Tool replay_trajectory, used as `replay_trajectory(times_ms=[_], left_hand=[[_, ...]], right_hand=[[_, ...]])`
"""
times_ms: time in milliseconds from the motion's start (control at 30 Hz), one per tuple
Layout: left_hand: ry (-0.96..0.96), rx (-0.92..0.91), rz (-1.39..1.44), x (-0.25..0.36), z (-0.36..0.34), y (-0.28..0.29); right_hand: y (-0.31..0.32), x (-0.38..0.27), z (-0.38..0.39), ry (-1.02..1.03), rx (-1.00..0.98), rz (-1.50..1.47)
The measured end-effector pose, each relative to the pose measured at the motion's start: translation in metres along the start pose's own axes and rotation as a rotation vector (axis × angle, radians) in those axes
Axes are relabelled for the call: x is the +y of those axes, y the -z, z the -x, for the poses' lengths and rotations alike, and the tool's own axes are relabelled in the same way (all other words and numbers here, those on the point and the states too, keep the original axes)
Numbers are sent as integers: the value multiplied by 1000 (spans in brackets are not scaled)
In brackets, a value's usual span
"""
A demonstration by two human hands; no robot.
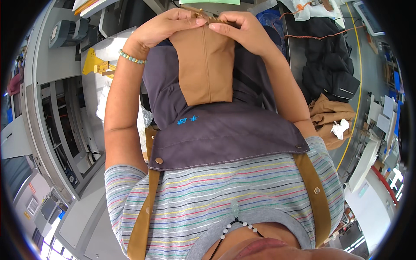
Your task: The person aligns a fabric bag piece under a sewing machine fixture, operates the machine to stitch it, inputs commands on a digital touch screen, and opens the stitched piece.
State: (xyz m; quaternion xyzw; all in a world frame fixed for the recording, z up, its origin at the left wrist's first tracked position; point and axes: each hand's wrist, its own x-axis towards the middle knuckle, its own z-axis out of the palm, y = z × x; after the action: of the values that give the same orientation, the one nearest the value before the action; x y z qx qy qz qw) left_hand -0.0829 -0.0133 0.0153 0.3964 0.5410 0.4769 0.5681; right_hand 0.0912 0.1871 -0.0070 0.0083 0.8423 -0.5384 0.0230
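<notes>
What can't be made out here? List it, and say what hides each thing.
All in the head view:
Brown cloth: its underside, turned away from the camera.
Left hand and right hand: some fingers, hidden by the hands themselves.
Zipper: its fine detail, too small.
Striped shirt: lower part, covered by the apron.
Black cloth: full shape, lost in its folds.

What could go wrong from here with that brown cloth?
The left hand and right hand pinch close to the zip, so it might nip skin. The brown cloth seems gripped only at its far end, with its near end loose over the apron, so it could swing out of line.
</notes>
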Motion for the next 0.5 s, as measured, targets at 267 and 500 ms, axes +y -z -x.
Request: replay_trajectory(times_ms=[267,500], left_hand=[[-18,-74,-235,-19,1,2],[-76,-90,-273,8,-14,-19]], right_hand=[[4,17,-3,39,-43,-152],[44,21,-4,52,-452,73]])
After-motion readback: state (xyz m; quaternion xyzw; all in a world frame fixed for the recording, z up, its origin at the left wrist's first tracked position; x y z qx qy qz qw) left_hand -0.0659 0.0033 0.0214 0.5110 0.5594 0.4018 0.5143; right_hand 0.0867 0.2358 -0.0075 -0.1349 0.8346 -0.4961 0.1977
